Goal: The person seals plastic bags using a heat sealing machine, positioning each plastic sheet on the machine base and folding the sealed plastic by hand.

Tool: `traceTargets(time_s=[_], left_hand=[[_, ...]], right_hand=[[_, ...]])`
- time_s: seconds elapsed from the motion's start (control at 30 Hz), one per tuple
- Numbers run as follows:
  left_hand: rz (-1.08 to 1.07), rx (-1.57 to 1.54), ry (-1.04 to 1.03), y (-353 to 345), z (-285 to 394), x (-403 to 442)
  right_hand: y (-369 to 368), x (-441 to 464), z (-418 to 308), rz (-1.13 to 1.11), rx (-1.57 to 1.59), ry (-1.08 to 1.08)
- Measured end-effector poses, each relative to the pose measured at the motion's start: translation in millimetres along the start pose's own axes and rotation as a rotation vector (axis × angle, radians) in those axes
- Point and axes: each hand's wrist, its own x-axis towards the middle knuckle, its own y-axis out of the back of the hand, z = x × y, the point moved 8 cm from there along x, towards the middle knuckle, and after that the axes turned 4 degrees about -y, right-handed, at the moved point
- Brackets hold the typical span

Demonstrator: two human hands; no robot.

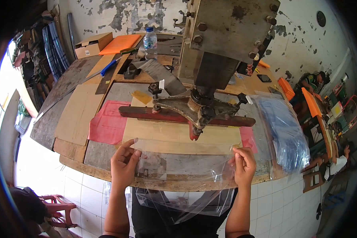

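A clear plastic sheet stretches between my two hands and droops over the table's front edge. My left hand pinches its left upper corner between thumb and fingers. On the other side, my right hand grips the right upper corner. Just beyond the sheet stands a press machine with a long red bar across its foot. Beneath the bar lies a pale yellow board, with a pink sheet at its left.
A stack of clear bluish plastic sheets lies at the right. Brown cardboard covers the left side. Farther back are a water bottle, a cardboard box and blue-handled scissors. People sit at the far right.
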Motion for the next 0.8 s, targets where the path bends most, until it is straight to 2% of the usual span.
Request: traceTargets(time_s=[0.5,0.8], left_hand=[[-0.016,-0.025,-0.016,-1.4,3.7,-1.0],[-0.037,-0.064,-0.016,-1.0,4.3,-2.8]], right_hand=[[-3.9,0.1,-10.0,-0.032,-0.095,0.062],[-4.4,0.7,-3.5,-0.044,-0.106,0.013]])
